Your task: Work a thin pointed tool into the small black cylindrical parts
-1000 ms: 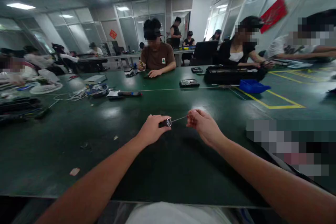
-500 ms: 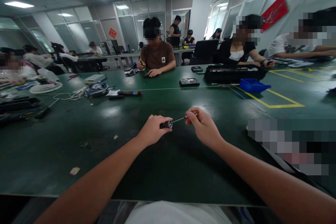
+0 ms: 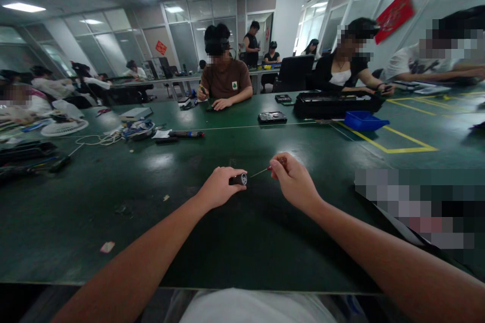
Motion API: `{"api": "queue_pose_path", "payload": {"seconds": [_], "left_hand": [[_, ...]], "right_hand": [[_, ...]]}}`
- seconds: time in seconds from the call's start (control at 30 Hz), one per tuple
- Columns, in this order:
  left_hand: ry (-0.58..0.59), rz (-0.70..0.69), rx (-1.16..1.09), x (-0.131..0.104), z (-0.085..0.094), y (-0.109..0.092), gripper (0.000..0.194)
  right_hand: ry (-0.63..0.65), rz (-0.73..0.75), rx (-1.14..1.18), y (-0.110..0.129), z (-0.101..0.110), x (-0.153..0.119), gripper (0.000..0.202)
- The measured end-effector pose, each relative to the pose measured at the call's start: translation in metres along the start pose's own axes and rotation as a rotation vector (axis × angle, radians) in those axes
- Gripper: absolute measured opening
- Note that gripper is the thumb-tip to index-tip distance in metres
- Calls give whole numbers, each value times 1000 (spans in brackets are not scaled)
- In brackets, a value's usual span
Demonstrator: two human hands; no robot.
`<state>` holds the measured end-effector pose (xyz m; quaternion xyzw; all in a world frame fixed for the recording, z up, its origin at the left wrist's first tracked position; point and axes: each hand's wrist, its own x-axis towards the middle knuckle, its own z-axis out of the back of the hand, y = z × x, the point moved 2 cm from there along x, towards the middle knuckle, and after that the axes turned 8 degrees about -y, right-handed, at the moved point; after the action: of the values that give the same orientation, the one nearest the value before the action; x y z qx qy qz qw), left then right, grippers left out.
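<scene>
Between the thumb and fingers of my left hand [image 3: 219,186] is a short black cylinder [image 3: 238,179], its pale round end facing right; it looks like a small flashlight, though most of it is hidden by the fingers. My right hand [image 3: 291,175] is closed around the handle of a screwdriver [image 3: 261,171]. The handle is reddish and largely covered, and the thin metal shaft points left toward the cylinder's round end. A small gap separates the tip from that end. Both hands are over the dark green table [image 3: 242,242].
Across the table a person in a brown shirt [image 3: 227,83] works with a tool. A hard drive [image 3: 272,117], a long black casing [image 3: 337,105] and a blue tray [image 3: 366,120] stand beyond my right hand. Cables [image 3: 138,129] and a black tool [image 3: 185,134] lie at the left.
The screwdriver tip, which was at the cylinder's round end, has drawn back slightly to the right. My left hand has kept its hold on the cylinder.
</scene>
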<state>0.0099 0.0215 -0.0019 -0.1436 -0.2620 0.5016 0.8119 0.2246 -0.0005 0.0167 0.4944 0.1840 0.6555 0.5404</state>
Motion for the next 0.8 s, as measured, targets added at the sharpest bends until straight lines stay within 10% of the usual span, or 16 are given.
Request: {"api": "queue_pose_path", "payload": {"seconds": [0.8], "left_hand": [[17,-9,-16,0,-2,1,41]], "right_hand": [[63,46,93,2,0,-3,20]]}}
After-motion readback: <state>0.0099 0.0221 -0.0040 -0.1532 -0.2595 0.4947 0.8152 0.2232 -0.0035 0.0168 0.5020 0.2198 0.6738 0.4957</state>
